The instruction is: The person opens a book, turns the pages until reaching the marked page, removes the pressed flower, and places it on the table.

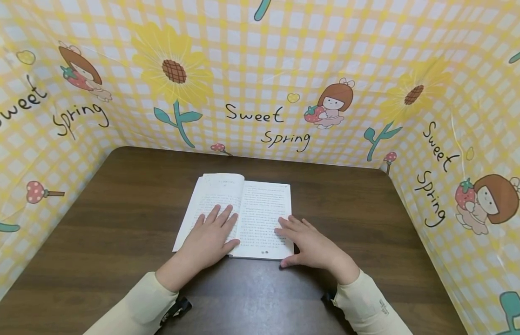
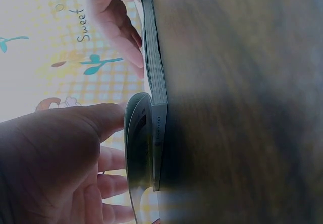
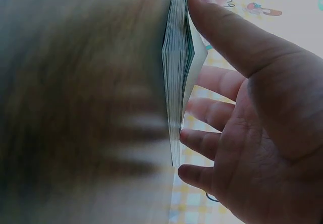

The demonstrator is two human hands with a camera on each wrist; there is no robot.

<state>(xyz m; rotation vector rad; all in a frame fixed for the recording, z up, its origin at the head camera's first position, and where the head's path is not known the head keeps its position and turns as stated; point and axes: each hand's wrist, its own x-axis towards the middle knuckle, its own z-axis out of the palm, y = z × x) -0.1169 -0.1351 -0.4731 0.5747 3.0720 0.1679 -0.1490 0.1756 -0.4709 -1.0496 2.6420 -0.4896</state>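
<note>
Cream sleeves lead to 2 flat hands pressing an open book on a dark wooden table.

Left hand [image 1: 209, 239] lies with fingers straight and spread on the left page, thumb at the bottom edge near the spine; right hand [image 1: 311, 245] rests flat on the lower right page, its thumb on the table [image 1: 117, 209] just off the book's [image 1: 260, 204] bottom corner. Neither hand grips anything. Seen from the head camera, the paperback sits at the table's centre, its spine running from 6 toward 12 o'clock, its text upright to the reader, its long axis across both pages from 9 to 3. It looks light and flexible, with thin pages that bend and could crease; the outer page edges at 9 and 3 seem the safest holds. Yellow checked "Sweet Spring" sheeting [image 1: 264, 93] walls the table on 3 sides.
</note>
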